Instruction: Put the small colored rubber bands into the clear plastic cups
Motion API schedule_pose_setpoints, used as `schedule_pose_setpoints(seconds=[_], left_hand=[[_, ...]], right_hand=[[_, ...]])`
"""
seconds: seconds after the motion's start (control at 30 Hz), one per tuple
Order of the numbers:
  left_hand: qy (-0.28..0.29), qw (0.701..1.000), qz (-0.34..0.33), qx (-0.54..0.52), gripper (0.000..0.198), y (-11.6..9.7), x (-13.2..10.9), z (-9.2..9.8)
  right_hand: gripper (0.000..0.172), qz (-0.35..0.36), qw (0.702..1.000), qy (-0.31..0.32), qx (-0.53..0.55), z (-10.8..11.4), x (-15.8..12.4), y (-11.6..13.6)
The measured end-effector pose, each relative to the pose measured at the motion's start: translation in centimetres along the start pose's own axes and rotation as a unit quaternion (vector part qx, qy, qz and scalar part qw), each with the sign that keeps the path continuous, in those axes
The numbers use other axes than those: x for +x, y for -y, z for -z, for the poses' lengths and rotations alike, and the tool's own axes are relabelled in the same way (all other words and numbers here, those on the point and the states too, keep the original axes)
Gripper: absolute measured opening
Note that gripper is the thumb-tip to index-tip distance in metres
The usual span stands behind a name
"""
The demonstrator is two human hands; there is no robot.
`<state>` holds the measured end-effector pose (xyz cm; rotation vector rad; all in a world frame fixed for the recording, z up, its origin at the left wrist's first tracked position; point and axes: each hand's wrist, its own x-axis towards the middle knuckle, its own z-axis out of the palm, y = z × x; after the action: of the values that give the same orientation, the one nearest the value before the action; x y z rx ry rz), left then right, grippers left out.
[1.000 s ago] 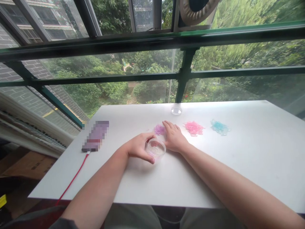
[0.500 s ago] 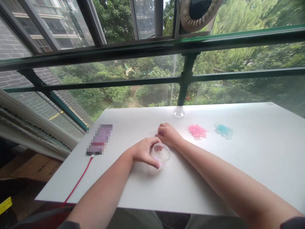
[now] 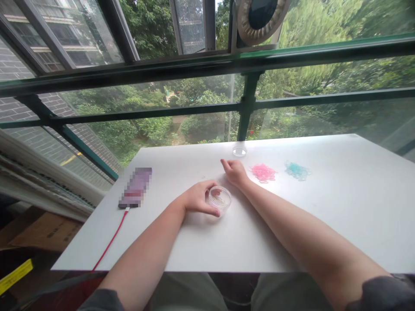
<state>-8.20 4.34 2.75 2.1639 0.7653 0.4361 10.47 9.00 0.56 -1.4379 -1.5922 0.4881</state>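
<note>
My left hand (image 3: 201, 196) is wrapped round the side of a small round clear plastic tub (image 3: 223, 208), which has its open top facing up. A few pale, thin pieces show inside the tub. Just beyond it, my right hand (image 3: 235, 172) is closed low over the table, fingers curled under; whatever they hold, if anything, is hidden. To the right of that hand lies a loose heap of pink rubber bands (image 3: 263, 172), and farther right a heap of teal rubber bands (image 3: 297, 171). A clear round lid (image 3: 239, 152) lies near the table's far edge.
A phone-like, pixelated device (image 3: 135, 188) lies on the left of the white table (image 3: 259, 242), a red cable (image 3: 112, 239) running from it over the front edge. A green metal railing (image 3: 194, 69) and window glass stand behind the table. Cardboard (image 3: 42, 233) sits below left.
My right hand has moved a little away from the tub, toward the far side and right, with its thumb now pointing out. My left hand still holds the tub. The view has shifted slightly.
</note>
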Motion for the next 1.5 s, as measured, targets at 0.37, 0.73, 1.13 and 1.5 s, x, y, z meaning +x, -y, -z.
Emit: schedule_pose_setpoints(seconds=[0.37, 0.73, 1.13, 1.5], left_hand=[[-0.044, 0.999, 0.015, 0.011, 0.059, -1.1, 0.5, -0.8], [-0.04, 0.998, 0.034, -0.017, 0.058, -1.3, 0.7, -1.1], [-0.011, 1.0, 0.014, -0.026, 0.057, -2.5, 0.2, -0.2], [-0.026, 0.999, -0.019, -0.042, 0.055, -1.9, 0.4, -0.5]], right_hand=[[0.049, -0.109, 0.839, -0.028, 0.532, 2.1, -2.7, 7.7], [0.05, -0.028, 0.937, 0.095, 0.336, 1.6, -4.7, 7.1], [0.046, 0.068, 0.951, 0.161, 0.254, 2.6, -5.3, 6.6], [0.06, 0.02, 0.893, 0.176, 0.413, 3.1, -5.0, 5.7]])
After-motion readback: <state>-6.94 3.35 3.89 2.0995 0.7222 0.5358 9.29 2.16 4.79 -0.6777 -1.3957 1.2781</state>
